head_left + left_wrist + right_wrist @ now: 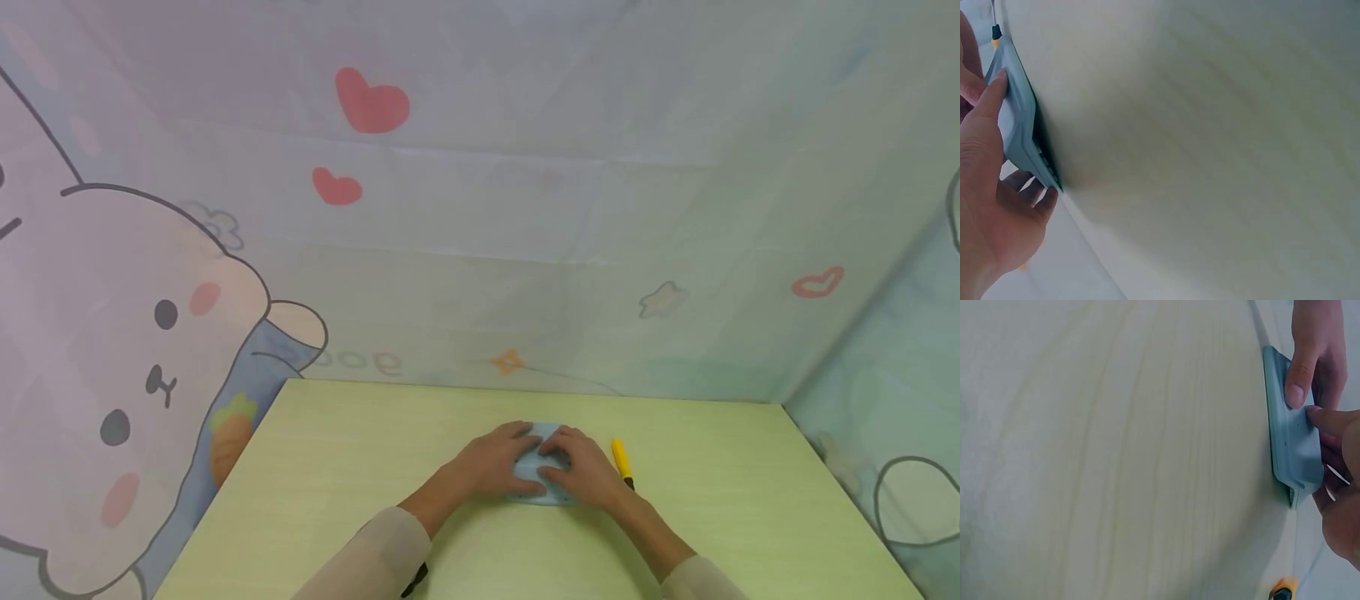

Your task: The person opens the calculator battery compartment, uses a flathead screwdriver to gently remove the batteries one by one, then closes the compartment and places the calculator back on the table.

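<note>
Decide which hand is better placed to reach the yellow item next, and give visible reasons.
Probably the right hand: the yellow item lies just beside it, while the left hand is on the opposite side of the blue object.

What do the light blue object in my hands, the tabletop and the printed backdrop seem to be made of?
Light blue object: probably molded plastic, semi-matte, judging by its even color, rounded corners and stepped rim. Tabletop: pale, low-sheen wood or wood-look laminate; grain streaks leave both open. Printed backdrop: likely thin matte fabric, given its creases.
</note>
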### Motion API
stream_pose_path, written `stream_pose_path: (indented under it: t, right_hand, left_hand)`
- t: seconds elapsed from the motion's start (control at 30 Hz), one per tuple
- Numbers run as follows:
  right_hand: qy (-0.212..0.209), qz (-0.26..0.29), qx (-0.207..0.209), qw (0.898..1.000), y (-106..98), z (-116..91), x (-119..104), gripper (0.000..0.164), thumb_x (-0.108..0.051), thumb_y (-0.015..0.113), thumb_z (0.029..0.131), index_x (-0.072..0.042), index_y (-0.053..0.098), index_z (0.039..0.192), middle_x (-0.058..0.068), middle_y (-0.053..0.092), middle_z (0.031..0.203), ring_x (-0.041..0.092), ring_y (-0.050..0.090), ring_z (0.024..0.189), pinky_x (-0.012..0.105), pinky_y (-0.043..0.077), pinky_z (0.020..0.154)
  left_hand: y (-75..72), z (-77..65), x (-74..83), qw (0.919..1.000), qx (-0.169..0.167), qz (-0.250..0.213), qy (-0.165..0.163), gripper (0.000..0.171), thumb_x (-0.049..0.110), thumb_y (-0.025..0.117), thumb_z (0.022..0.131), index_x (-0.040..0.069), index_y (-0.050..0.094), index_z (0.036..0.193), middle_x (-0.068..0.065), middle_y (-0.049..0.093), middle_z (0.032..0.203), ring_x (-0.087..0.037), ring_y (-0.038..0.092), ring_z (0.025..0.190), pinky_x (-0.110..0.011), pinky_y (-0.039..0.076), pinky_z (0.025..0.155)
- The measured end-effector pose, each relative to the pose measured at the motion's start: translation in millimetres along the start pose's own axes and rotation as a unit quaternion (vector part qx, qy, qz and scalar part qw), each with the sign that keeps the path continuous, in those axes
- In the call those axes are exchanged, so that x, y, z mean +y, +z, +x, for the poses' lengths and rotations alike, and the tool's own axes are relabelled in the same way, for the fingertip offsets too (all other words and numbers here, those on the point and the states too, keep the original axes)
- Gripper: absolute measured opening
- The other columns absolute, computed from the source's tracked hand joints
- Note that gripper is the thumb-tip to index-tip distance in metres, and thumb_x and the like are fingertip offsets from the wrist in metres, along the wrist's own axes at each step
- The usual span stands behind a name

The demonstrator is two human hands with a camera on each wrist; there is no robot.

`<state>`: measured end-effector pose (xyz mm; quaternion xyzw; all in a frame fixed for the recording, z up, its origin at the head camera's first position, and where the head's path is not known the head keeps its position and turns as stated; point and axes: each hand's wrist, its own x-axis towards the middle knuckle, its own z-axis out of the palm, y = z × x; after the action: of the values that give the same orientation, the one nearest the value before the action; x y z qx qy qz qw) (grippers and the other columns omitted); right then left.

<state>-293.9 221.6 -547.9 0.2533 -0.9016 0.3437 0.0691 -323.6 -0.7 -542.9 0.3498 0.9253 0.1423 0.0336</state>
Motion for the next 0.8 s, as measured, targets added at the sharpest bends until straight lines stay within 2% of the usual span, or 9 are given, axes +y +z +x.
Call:
stream_pose_path:
  t: [0.17,0.43,0.57,0.8]
  right_hand:
    - [0.014,0.02,0.002,1.0,2.1,-1.0,4.1,0.019,-0.017,0.084,0.093,-0.013,0.074,0.109,-0.004,0.066,0.109,0.021,0.063,0.111,0.048,0.051,0.103]
    - [0.004,0.051,0.004,0.999,7.0,-1.4,9.0,0.019,-0.018,0.083,0.094,-0.012,0.072,0.109,-0.003,0.066,0.11,0.022,0.062,0.11,0.043,0.051,0.1]
    - [0.009,0.056,0.005,0.998,7.6,-1.8,7.1,0.02,-0.017,0.083,0.094,-0.012,0.072,0.109,-0.002,0.065,0.11,0.022,0.062,0.109,0.042,0.051,0.1]
    - [0.012,0.048,0.003,0.999,4.8,-0.3,5.7,0.019,-0.015,0.081,0.094,-0.011,0.07,0.11,-0.002,0.065,0.11,0.022,0.061,0.111,0.045,0.05,0.102]
  left_hand:
    - [-0.2,2.1,3.3,0.9998,-0.017,-0.007,-0.011,0.082,0.066,0.07,0.094,0.02,0.051,0.158,-0.006,0.037,0.169,-0.025,0.036,0.155,-0.046,0.049,0.11]
    - [4.7,3.4,3.8,0.9994,-0.024,0.002,-0.023,0.081,0.065,0.071,0.094,0.02,0.051,0.158,-0.006,0.037,0.169,-0.026,0.035,0.155,-0.045,0.05,0.109]
    - [6.5,3.7,3.0,0.9995,-0.02,0.003,-0.024,0.081,0.066,0.071,0.093,0.021,0.051,0.158,-0.005,0.037,0.168,-0.025,0.035,0.155,-0.046,0.051,0.106]
    - [4.0,4.0,4.0,0.9994,-0.019,-0.014,-0.026,0.08,0.064,0.072,0.094,0.021,0.05,0.158,-0.005,0.036,0.169,-0.025,0.032,0.157,-0.048,0.048,0.111]
